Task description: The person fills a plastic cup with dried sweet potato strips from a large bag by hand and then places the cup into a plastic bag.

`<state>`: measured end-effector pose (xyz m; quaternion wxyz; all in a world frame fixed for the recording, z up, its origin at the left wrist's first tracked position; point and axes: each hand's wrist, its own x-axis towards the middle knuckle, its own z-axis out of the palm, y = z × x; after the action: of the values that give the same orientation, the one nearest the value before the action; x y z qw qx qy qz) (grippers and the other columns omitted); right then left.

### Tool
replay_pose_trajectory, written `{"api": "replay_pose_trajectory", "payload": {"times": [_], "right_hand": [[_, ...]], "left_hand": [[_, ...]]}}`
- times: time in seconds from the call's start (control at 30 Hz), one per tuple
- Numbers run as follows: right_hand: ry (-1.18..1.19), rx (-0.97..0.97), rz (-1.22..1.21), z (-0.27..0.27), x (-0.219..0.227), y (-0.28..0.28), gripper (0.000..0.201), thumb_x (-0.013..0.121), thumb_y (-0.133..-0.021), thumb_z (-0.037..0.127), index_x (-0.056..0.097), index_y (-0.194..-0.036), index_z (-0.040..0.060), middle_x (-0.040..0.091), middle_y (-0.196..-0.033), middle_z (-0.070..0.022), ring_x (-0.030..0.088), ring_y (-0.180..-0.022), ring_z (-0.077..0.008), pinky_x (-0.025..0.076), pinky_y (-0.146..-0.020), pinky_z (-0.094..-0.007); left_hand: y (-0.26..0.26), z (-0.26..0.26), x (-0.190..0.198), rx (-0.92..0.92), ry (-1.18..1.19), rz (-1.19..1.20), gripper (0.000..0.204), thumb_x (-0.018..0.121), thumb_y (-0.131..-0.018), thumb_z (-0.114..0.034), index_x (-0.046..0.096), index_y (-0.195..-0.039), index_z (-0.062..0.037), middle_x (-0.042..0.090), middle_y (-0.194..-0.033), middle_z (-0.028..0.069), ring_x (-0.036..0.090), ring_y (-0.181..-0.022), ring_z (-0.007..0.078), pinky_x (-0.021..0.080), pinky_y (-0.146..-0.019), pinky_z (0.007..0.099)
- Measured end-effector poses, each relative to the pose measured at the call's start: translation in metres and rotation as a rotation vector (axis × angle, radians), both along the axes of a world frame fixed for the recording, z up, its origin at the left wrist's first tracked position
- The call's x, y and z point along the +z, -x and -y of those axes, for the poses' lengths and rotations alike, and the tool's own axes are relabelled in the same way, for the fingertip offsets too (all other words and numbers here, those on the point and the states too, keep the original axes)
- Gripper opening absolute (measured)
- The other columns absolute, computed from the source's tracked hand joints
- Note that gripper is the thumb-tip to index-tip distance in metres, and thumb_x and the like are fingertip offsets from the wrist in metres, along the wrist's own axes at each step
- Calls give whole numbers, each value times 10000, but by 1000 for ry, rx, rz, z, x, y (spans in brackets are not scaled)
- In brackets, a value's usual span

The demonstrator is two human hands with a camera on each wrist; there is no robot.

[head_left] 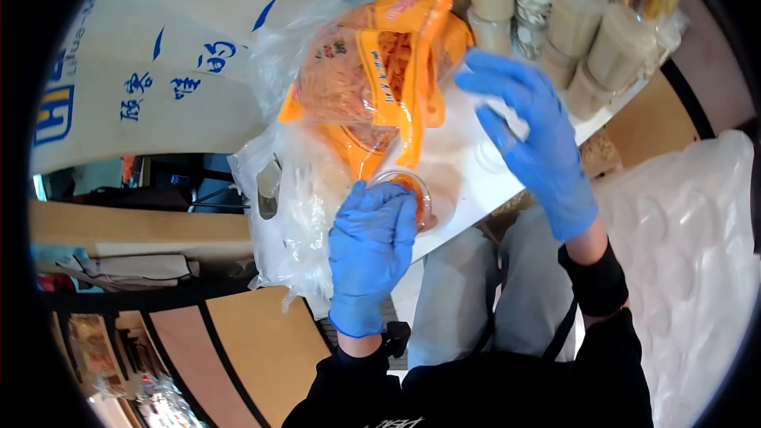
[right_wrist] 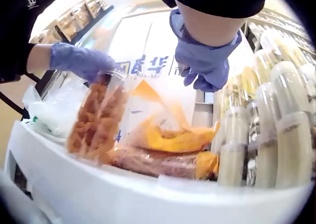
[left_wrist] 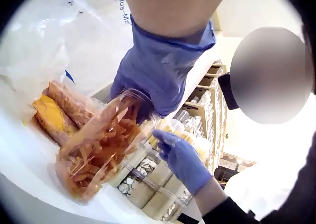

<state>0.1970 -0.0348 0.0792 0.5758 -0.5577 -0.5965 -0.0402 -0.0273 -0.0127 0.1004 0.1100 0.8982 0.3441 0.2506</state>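
Orange-brown dried strips fill a clear plastic jar point(left_wrist: 98, 150), which stands on the white table point(head_left: 468, 182). My blue-gloved left hand point(head_left: 372, 246) grips this jar at its top, covering part of the rim in the head view. Raised to the right of the jar is my blue-gloved right hand point(head_left: 539, 139), thumb and fingers spread apart. A whitish glint shows between them; I cannot tell whether it is something held. Behind the jar lies an orange-and-clear bag point(head_left: 372, 71) of similar strips, its narrow end close to the jar's rim.
Stacked clear jars point(head_left: 571, 24) with pale contents line the table's far right side. Crumpled clear plastic bags point(head_left: 293, 222) lie left of the jar. A large white printed sack point(head_left: 182, 47) stands behind them. Bubble wrap point(head_left: 682, 246) hangs at the right.
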Motion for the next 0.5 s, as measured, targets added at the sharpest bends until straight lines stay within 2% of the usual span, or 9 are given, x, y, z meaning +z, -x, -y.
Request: {"api": "replay_pose_trajectory", "payload": {"times": [0.03, 0.1, 0.17, 0.27, 0.3, 0.37, 0.4, 0.47, 0.5], "right_hand": [[-18, 57, -4, -22, 8, 0, 291, 627, -768, 35, 641, -1044, 127, 625, -1071, -62, 581, -966, -277, 474, -836, -370], [247, 103, 109, -58, 23, 7, 267, 584, -796, 62, 637, -1054, 108, 631, -1067, -76, 608, -926, -274, 499, -782, -368], [808, 55, 343, -83, 39, 16, 268, 546, -826, 89, 622, -1081, 59, 616, -1110, -83, 615, -933, -266, 507, -770, -359], [417, 30, 584, -123, -17, 19, 274, 536, -817, 143, 609, -1067, 58, 613, -1012, -112, 623, -838, -302, 517, -704, -393], [351, 46, 591, -124, -14, 21, 256, 556, -805, 153, 599, -1037, 53, 610, -934, -102, 620, -765, -330, 517, -681, -407], [353, -19, 528, -126, -6, 25, 175, 577, -788, 162, 593, -926, 56, 630, -842, -116, 630, -726, -320, 518, -637, -398], [358, -50, 493, -127, -2, 27, 142, 587, -779, 167, 590, -870, 57, 640, -796, -122, 635, -707, -316, 518, -614, -394], [472, -95, 591, -133, 4, 25, 216, 584, -782, 159, 602, -989, 103, 642, -786, -116, 634, -680, -310, 516, -598, -394], [525, -121, 638, -136, 7, 23, 269, 582, -783, 155, 607, -1049, 126, 643, -781, -112, 634, -667, -307, 515, -590, -394]], "left_hand": [[0, 0, 1, -2, -3, 14, 66, 595, -823, -79, 652, -821, -46, 639, -864, 111, 604, -791, 312, 473, -853, 397], [0, 0, 3, -9, -8, 41, 81, 586, -819, -46, 660, -834, -17, 641, -859, 127, 601, -793, 326, 472, -827, 380], [0, 0, 2, -6, -5, 82, 78, 591, -819, -60, 655, -848, -28, 631, -851, 129, 594, -785, 338, 466, -851, 391], [4, 1, -6, 4, 3, 156, 109, 607, -807, -55, 649, -908, -47, 611, -908, 108, 596, -831, 313, 445, -901, 411], [4, 1, -10, 12, 35, 232, 118, 609, -804, -50, 647, -916, -50, 607, -926, 101, 596, -854, 303, 438, -913, 415], [8, 4, -17, 7, 119, 367, 206, 616, -792, -21, 625, -996, -51, 576, -1021, 95, 564, -993, 267, 387, -982, 414], [8, 5, -20, -8, 157, 478, 237, 614, -793, -31, 612, -1030, -46, 576, -1042, 102, 554, -1012, 277, 376, -994, 411], [9, 7, -23, -41, 230, 695, 305, 610, -795, -52, 585, -1098, -36, 576, -1083, 115, 533, -1051, 297, 354, -1020, 404], [12, 7, -35, -69, 294, 787, 347, 563, -845, -71, 524, -1186, -18, 521, -1223, 149, 460, -1183, 281, 317, -1049, 381]]}}
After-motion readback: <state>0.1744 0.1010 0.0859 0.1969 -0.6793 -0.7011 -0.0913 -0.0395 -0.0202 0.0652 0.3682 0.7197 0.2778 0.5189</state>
